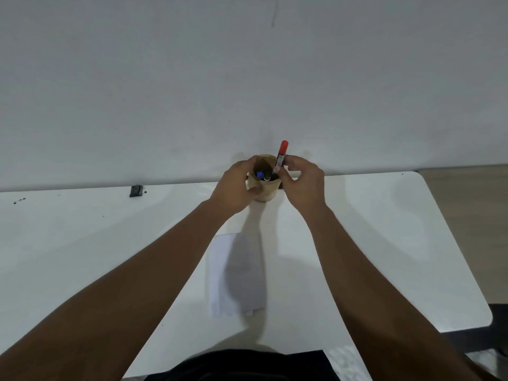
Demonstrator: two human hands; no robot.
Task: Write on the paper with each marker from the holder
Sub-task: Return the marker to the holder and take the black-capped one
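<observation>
A tan round holder [266, 192] stands at the far edge of the white table [82, 243], near the wall. My left hand [237, 187] wraps around its left side. My right hand [301, 181] pinches a red-capped marker [281, 154] that stands upright, its lower end still inside the holder. A blue-capped marker [259, 175] and another dark one sit inside the holder. A white sheet of paper [236, 273] lies on the table closer to me, between my forearms.
A small black object [136, 191] rests at the table's back edge to the left, with a few dark specks [19, 200] further left. A plain wall rises right behind the holder. The table's right edge [450, 243] runs diagonally, with floor beyond it.
</observation>
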